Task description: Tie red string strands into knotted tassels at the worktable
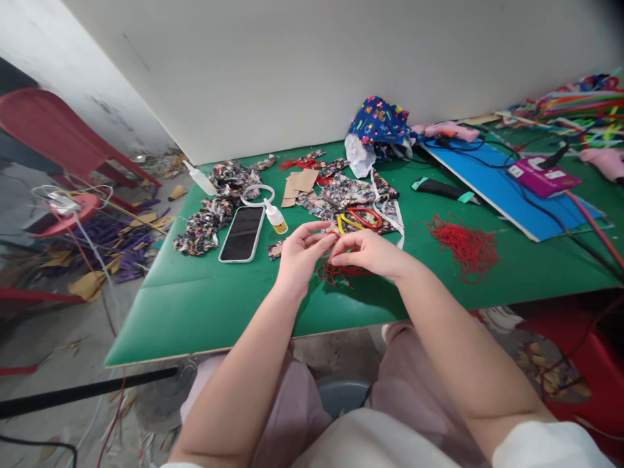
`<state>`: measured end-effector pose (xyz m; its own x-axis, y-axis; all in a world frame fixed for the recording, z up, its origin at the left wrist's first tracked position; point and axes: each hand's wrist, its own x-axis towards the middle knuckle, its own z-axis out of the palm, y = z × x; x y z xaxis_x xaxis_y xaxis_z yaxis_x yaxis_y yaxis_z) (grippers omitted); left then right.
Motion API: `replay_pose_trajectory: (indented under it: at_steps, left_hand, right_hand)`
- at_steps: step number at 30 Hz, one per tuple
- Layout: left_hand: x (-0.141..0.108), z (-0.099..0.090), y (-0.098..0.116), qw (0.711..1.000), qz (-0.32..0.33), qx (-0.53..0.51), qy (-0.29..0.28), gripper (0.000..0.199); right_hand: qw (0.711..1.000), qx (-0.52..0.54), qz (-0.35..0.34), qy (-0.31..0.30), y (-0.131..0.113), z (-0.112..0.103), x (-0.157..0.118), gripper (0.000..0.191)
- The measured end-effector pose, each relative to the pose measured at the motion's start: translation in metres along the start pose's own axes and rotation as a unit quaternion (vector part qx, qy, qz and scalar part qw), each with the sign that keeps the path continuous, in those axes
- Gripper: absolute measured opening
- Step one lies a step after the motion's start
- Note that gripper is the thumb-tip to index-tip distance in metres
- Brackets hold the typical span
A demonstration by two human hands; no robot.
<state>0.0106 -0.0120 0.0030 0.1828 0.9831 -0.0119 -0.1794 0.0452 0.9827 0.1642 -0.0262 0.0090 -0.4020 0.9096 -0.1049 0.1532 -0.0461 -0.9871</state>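
My left hand (303, 250) and my right hand (366, 252) meet over the green table, fingertips pinched close together. Between them shows a bit of thin red string, mostly hidden by the fingers. Just below lies a tangle of red string (336, 274) on the tabletop, partly covered by my right hand. Right behind my fingers are scissors (363, 220) with red and yellow handles, resting on dark floral fabric (336, 195). A small white glue bottle (276, 218) with a yellow label stands left of them, beside a phone (242, 234) lying face up.
A second heap of red string (463, 244) lies to the right, near a black and teal utility knife (443, 190). Gathered floral fabric (202, 224), brown card pieces (298, 186), blue patterned cloth (383, 127), a blue board (511, 188) and a purple box with cables (543, 177) surround the work.
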Motion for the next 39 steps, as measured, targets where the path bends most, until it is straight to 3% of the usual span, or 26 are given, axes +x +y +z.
replay_pose_trajectory:
  at_steps: [11,23,31,39]
  left_hand:
    - [0.000,0.000,-0.001,0.997,-0.040,-0.062,-0.003,0.031]
    - [0.001,-0.001,0.001,0.993,-0.079,-0.087,0.007,0.030]
    - [0.002,-0.003,-0.001,0.988,-0.102,-0.115,0.007,0.028]
    - [0.001,0.000,-0.001,0.984,-0.108,-0.139,0.003,0.033]
  right_hand:
    - [0.999,0.031,-0.016,0.035,0.004,0.008,0.005,0.020]
    - [0.991,-0.127,-0.023,-0.045,-0.006,-0.002,-0.006,0.015]
    - [0.980,-0.138,-0.017,-0.145,-0.004,-0.009,-0.009,0.018]
    - [0.971,-0.158,-0.022,-0.179,-0.004,-0.009,-0.008,0.018]
